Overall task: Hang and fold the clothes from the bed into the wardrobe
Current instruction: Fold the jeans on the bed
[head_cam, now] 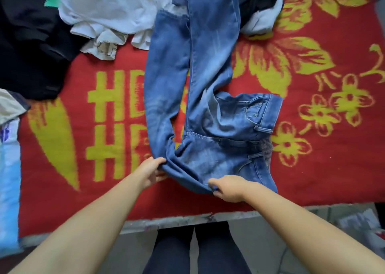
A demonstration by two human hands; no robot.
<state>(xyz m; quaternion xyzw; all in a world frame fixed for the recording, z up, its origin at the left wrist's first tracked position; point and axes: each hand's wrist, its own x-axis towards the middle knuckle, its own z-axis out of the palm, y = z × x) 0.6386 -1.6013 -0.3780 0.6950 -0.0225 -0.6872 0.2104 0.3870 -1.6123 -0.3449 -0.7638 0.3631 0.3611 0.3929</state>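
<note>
Blue jeans (200,99), near edge pinched tight in left hand (151,172) and right hand (228,188) grip

One head-worn wide-angle view looks steeply down from above the bed's (62,190) near edge, close enough that both forearms and the person's legs fill the lower frame.

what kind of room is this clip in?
Most likely a bedroom: a red and yellow patterned blanket covers a bed, with white clothes and black clothes piled on it, and both hands hold blue jeans laid out for folding.
</note>
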